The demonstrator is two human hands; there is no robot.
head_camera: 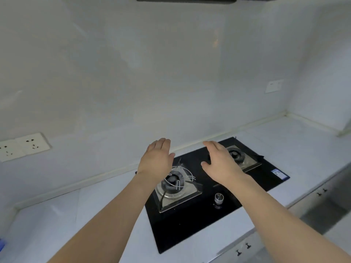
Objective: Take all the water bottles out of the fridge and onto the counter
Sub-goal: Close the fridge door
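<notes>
- Head view: we are looking down at a black gas hob [199,221] set into a white counter [57,224], and we are using the hob as our landmark.
- We are holding our left hand [156,161] above the hob's near-left burner [173,184], fingers straight and pressed together, thumb slightly apart, gripping nothing.
- We are holding our right hand [220,163] above the middle of the hob, just in front of the far-right burner [237,154], fingers straight and close together, thumb sticking out to the side, holding nothing.
- The two hands are hovering near each other, backs turned up, not touching.
- A round metal knob [219,197] is sitting on the hob's front edge, between our forearms.
- Left of the hob, wall sockets [23,146] are showing on the white wall [133,73]; right of it, another socket [274,86].
- Below the hob's front edge, cabinet handles [243,248] are showing.
- We are seeing no water bottles or fridge here, so we cannot tell where they are.
</notes>
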